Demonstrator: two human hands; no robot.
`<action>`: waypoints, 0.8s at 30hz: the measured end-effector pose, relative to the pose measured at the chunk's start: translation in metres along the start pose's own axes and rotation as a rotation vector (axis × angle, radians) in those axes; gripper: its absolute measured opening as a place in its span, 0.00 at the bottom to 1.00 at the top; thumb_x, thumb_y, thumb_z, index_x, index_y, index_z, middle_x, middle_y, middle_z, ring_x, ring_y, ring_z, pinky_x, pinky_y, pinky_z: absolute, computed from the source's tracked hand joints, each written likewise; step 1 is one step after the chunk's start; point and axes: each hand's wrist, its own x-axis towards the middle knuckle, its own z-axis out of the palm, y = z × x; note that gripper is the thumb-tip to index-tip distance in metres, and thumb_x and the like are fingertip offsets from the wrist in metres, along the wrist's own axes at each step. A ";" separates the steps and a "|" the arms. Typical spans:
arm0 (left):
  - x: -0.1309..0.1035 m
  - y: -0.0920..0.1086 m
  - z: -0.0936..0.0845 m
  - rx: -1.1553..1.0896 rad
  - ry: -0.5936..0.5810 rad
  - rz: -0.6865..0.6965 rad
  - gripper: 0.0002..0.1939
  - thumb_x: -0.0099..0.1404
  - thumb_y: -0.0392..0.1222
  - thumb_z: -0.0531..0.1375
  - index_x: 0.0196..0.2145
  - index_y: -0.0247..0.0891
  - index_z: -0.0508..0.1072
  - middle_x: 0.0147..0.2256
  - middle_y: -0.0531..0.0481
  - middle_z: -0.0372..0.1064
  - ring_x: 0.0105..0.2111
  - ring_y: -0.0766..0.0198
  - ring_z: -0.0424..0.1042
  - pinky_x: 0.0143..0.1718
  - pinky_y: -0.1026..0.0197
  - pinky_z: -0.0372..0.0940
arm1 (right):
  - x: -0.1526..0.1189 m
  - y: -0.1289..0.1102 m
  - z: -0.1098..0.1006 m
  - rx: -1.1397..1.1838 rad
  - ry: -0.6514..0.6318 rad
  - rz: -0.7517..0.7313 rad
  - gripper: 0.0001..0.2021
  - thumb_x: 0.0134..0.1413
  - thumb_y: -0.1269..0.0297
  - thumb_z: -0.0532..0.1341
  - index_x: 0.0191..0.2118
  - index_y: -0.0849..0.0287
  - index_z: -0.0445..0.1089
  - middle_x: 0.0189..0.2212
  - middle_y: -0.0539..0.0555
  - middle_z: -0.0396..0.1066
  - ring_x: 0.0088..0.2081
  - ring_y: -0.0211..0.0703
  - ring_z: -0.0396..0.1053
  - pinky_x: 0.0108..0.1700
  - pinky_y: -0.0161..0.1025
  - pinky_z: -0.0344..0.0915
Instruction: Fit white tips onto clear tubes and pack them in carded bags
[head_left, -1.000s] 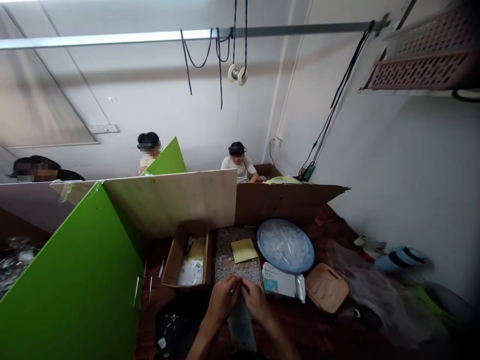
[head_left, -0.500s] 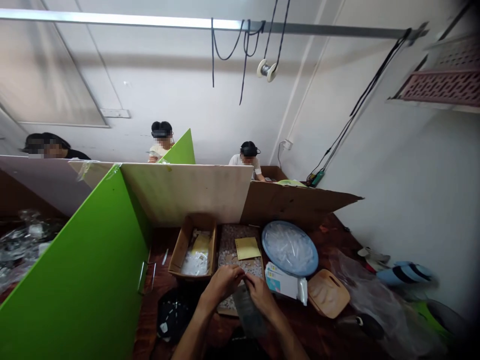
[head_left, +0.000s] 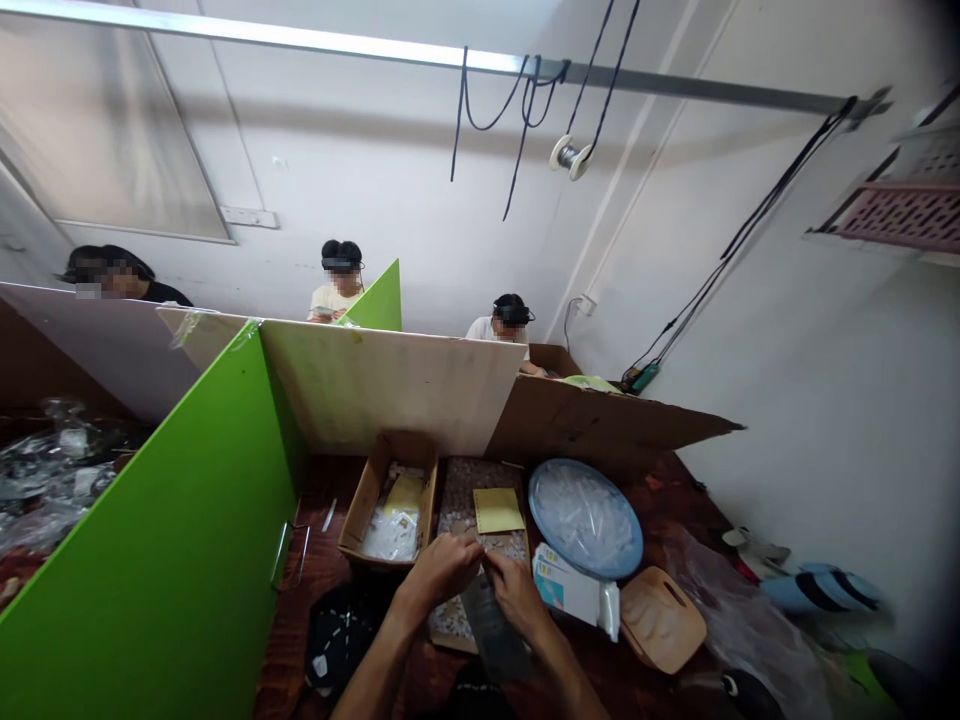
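Observation:
My left hand (head_left: 444, 572) and my right hand (head_left: 513, 590) meet over a shallow tray (head_left: 450, 632) of small pale pieces. Both hands pinch the top end of a clear plastic bag (head_left: 491, 630), which hangs down between my forearms. Whatever else lies between the fingertips is too small to make out. Just beyond my hands a yellow card (head_left: 499, 510) lies on the tray. Left of it stands a cardboard box (head_left: 365, 500) with white packets in it.
On the right are a blue round tray (head_left: 639, 550) of clear plastic pieces, white printed cards (head_left: 577, 592) and a wooden board (head_left: 664, 620). A green partition (head_left: 172, 540) stands at left. Three people sit behind the pale partition (head_left: 397, 390).
The whole view has shifted and tilted slightly. My hands stay together at the bag's top, with little change in their grip.

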 end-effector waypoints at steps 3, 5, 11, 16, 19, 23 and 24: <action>0.001 -0.004 0.003 -0.046 0.040 -0.035 0.07 0.72 0.39 0.60 0.38 0.34 0.76 0.35 0.50 0.77 0.34 0.64 0.76 0.40 0.55 0.74 | 0.004 -0.004 0.004 0.012 -0.010 -0.007 0.18 0.66 0.63 0.51 0.42 0.57 0.81 0.35 0.57 0.82 0.37 0.50 0.77 0.44 0.43 0.70; 0.002 -0.007 0.004 -0.097 0.079 -0.070 0.08 0.71 0.41 0.62 0.37 0.34 0.76 0.35 0.50 0.77 0.34 0.64 0.76 0.41 0.55 0.74 | 0.006 -0.007 0.005 0.031 -0.014 -0.009 0.19 0.66 0.63 0.51 0.43 0.57 0.81 0.37 0.58 0.83 0.38 0.51 0.78 0.44 0.43 0.70; 0.004 -0.036 -0.001 -0.261 0.260 -0.271 0.11 0.72 0.45 0.61 0.38 0.34 0.77 0.34 0.50 0.78 0.36 0.63 0.78 0.40 0.56 0.74 | 0.014 -0.011 -0.002 0.107 0.016 0.001 0.19 0.67 0.61 0.53 0.50 0.56 0.80 0.47 0.59 0.82 0.50 0.53 0.78 0.55 0.46 0.69; 0.003 -0.058 -0.019 -0.322 0.339 -0.359 0.13 0.75 0.44 0.56 0.40 0.34 0.78 0.35 0.47 0.80 0.35 0.62 0.80 0.37 0.58 0.75 | 0.015 -0.002 -0.013 0.131 0.060 0.042 0.20 0.68 0.60 0.52 0.51 0.58 0.80 0.49 0.61 0.81 0.51 0.54 0.77 0.57 0.48 0.68; 0.008 -0.043 -0.018 -0.319 0.260 -0.241 0.12 0.72 0.44 0.58 0.43 0.39 0.80 0.39 0.46 0.82 0.38 0.62 0.80 0.40 0.62 0.74 | 0.014 0.002 -0.010 0.135 0.062 0.049 0.19 0.67 0.61 0.53 0.51 0.58 0.80 0.49 0.61 0.81 0.52 0.54 0.77 0.57 0.48 0.68; 0.018 -0.013 -0.001 -0.224 0.121 -0.075 0.10 0.69 0.41 0.60 0.44 0.42 0.81 0.39 0.46 0.82 0.39 0.60 0.80 0.42 0.63 0.72 | 0.014 0.005 -0.004 0.116 0.056 0.049 0.20 0.66 0.65 0.51 0.51 0.58 0.80 0.45 0.61 0.82 0.49 0.54 0.78 0.54 0.47 0.69; 0.020 -0.007 0.003 -0.188 0.102 -0.054 0.11 0.69 0.39 0.59 0.44 0.42 0.81 0.39 0.45 0.81 0.38 0.59 0.80 0.41 0.62 0.72 | 0.014 0.006 -0.003 0.104 0.058 0.052 0.20 0.66 0.65 0.51 0.50 0.58 0.80 0.44 0.61 0.82 0.49 0.54 0.79 0.54 0.47 0.70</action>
